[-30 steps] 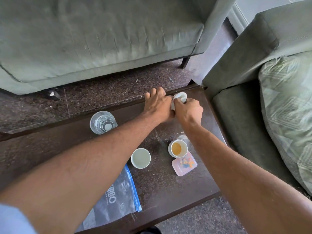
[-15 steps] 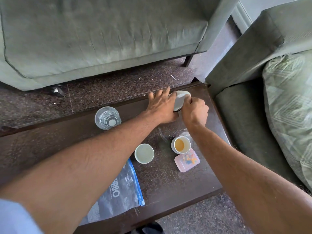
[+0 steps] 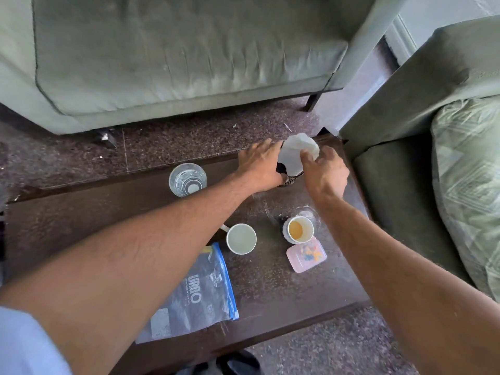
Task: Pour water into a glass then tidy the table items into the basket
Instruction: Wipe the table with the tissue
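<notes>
**Tidying at the tabletop's far right corner, viewed from above.** The sofa [image 3: 176, 63] faced the dark tabletop [image 3: 270, 290]. A zip bag [image 3: 194, 296] lay flat at the near edge, partly under the left forearm.

The left grip [image 3: 261, 166] lay with fingers fairly straight along the left side of a white wad [image 3: 296, 152]. Whether its thumb clasped anything below could not be told. The right grip [image 3: 324, 173] was curled onto the wad's right side, forefinger on top.

Under the wad showed a dark container [image 3: 290, 181] with a checked rim, probably the basket, standing near the corner. The glass [image 3: 187, 180], holding water, stood upright at the far edge, just left of the left wrist, so pouring looked finished.

A white cup [image 3: 240, 238] stood beside the left forearm. A second cup [image 3: 300, 230], holding orange liquid, stood against a pink box [image 3: 306, 257], close to the right forearm.

Hazards, as judged:
- **Cups:** either forearm drawn back low could clip a cup, and the orange one would spill over the box.
- **Glass:** a sideways sweep of the left wrist could push it off the far edge.
- **Container:** hard pressure on the wad could tip it or slide it toward the corner.
- **Wad:** being soft, it might spring back out if released early.
</notes>
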